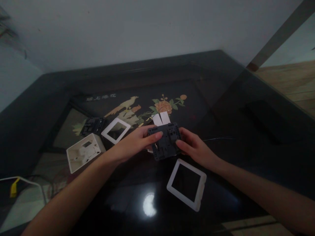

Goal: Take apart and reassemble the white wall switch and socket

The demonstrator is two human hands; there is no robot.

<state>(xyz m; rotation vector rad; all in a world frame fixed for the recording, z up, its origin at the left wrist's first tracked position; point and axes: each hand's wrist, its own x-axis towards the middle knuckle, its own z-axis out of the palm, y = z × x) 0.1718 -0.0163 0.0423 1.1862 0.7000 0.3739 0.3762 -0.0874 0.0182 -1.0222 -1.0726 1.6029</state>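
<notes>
Black module: the black rectangular plastic module [164, 146] is held between both hands over the middle of the glossy black worktop [118, 200], its detailed face turned up.
Left hand: the left hand [137, 139] has its grip closed on the module's left side, thumb laid across the face, fingers mostly hidden.
Right hand: the right hand [190, 144] has its grip closed on the right side, thumb at the edge, fingers behind.
Near frame: a white square plastic frame [200, 190] lies just below the module, nearer the person.
Far frame: a second white plastic frame [112, 126] lies left of the hands.
White box: an open white plastic box [99, 143] sits left of the left forearm.
Second module: another black plastic module [93, 126] lies between box and far frame, slightly behind.
White pieces: two flat white rectangular pieces [164, 118] show just beyond the held module; whether they touch it, I cannot tell.
Cable: a white cable [29, 180] with a yellow tag [14, 187] runs at far left.
</notes>
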